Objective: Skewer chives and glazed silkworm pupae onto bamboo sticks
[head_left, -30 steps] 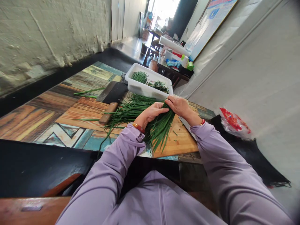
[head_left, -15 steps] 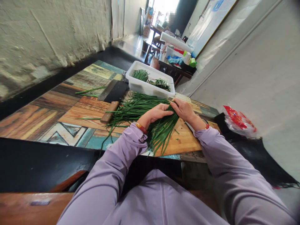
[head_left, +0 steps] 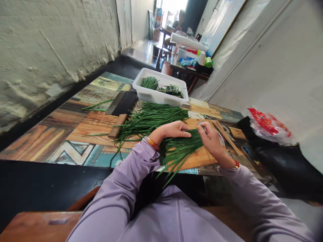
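My left hand (head_left: 174,130) is closed around a bunch of long green garlic chives (head_left: 180,149), whose loose ends hang toward the table's front edge. At the other end of the bunch, the fingertips of my right hand (head_left: 211,139) are pinched together on the chive ends. A wooden cutting board (head_left: 198,162) lies beneath both hands. To the left spreads a larger pile of chives (head_left: 153,116), beside a cleaver (head_left: 123,103) with a wooden handle. Some metal object with a shiny edge is mostly hidden behind my right hand.
A white plastic tub (head_left: 161,96) with chive bundles stands behind the pile. Thin wooden sticks (head_left: 229,137) lie right of the board. Stray chives (head_left: 97,106) rest left of the cleaver. A black bag (head_left: 285,164) and a red-and-clear plastic bag (head_left: 270,126) are at right.
My right hand has moved right and toward me, away from my left hand, and turned to a pinch. The bunch now lies more sideways. The view has shifted, uncovering the wooden sticks.
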`<state>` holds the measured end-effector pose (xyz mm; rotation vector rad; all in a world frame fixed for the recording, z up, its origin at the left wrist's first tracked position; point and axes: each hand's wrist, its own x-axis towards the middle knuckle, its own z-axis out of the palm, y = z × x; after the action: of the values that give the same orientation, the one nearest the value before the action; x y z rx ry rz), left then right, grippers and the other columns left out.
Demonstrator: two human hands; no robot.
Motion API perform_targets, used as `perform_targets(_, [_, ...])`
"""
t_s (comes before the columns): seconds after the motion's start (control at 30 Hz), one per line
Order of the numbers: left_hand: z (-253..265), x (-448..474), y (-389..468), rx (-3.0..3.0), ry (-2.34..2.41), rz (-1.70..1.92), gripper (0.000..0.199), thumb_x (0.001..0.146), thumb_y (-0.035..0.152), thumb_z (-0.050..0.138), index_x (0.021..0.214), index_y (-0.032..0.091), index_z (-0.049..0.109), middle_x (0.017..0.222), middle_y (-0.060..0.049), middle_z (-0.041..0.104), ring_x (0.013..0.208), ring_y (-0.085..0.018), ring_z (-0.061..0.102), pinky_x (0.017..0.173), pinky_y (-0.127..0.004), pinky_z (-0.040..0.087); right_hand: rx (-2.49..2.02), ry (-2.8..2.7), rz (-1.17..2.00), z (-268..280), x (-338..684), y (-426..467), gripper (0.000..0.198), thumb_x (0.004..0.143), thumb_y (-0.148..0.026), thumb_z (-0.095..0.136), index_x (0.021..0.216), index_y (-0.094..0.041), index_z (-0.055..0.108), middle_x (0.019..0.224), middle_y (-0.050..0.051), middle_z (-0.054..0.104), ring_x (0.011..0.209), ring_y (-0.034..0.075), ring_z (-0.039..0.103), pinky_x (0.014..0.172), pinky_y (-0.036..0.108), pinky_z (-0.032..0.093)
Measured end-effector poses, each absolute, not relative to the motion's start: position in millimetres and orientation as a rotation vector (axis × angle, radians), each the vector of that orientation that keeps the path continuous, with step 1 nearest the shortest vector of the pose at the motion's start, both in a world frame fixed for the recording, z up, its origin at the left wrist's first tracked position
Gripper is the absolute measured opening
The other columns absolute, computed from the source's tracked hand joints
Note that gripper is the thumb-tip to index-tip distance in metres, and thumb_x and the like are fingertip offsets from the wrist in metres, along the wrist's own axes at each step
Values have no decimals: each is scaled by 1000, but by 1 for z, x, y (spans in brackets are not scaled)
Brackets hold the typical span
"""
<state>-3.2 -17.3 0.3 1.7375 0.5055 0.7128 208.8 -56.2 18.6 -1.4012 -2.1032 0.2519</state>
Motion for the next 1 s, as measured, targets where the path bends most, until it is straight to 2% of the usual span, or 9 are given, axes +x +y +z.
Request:
perform_targets(0.07, [-1, -8, -14, 1686, 570, 741, 29, 71, 42, 77, 75, 13, 74, 64, -2, 65, 53, -11, 51, 51, -23, 37, -1451, -2023, 354, 2, 214, -53, 27, 97, -47, 40, 91, -24, 53, 76, 3, 60, 68, 21, 56, 67, 33, 43])
perform_targets(0.17, [-3, -14, -6, 1464, 732, 977, 30, 74, 39, 74, 88, 12, 74, 77, -8, 73, 61, -14, 62, 59, -25, 47, -1432, -1940, 441, -17, 213, -42, 30, 96, -49, 39, 89, -23, 54, 77, 2, 59, 72, 20, 56, 69, 31, 44])
perform_targets(0.33, [-15, -24, 13, 1265, 1146, 1530, 23, 82, 34, 64, 89, 14, 71, 74, -5, 71, 62, -14, 63, 61, -26, 49, -1366, -1925, 514, -28, 197, -14, 32, 94, -49, 40, 88, -22, 56, 73, 0, 57, 69, 18, 54, 66, 28, 41])
perform_targets(0.43, [-23, -31, 21, 1584, 1499, 1667, 15, 84, 26, 62, 90, 17, 72, 85, -6, 72, 79, -18, 65, 78, -30, 51, -1371, -1914, 554, -36, 191, -1, 33, 93, -50, 43, 88, -22, 60, 67, -1, 56, 66, 17, 54, 64, 27, 38])
perform_targets(0.53, [-29, -34, 22, 2030, 1781, 1465, 22, 89, 22, 56, 103, 19, 72, 105, -8, 73, 103, -24, 64, 96, -38, 48, -1340, -1874, 636, -43, 189, 6, 34, 93, -49, 45, 91, -22, 64, 69, -1, 61, 66, 17, 57, 64, 26, 39])
perform_targets(0.73, [-23, -26, 21, 2290, 2080, 939, 32, 95, 22, 50, 122, 18, 66, 125, -9, 69, 116, -27, 60, 97, -40, 47, -1222, -1915, 630, -35, 187, 4, 29, 96, -41, 43, 84, -23, 63, 75, 1, 68, 70, 17, 63, 66, 26, 42])
perform_targets(0.83, [-12, -18, 27, 2349, 2182, 684, 33, 97, 26, 46, 121, 18, 68, 121, -9, 71, 112, -29, 61, 89, -41, 47, -1202, -1927, 601, -29, 189, 1, 30, 98, -40, 41, 87, -23, 63, 77, 2, 70, 73, 18, 65, 67, 26, 43])
perform_targets(1.0, [3, -11, 43, 2414, 2258, 327, 32, 97, 29, 46, 106, 20, 74, 107, -11, 73, 104, -31, 63, 81, -40, 45, -1167, -1936, 599, -27, 191, -1, 27, 99, -37, 41, 91, -22, 64, 81, 4, 72, 77, 18, 68, 68, 26, 43])
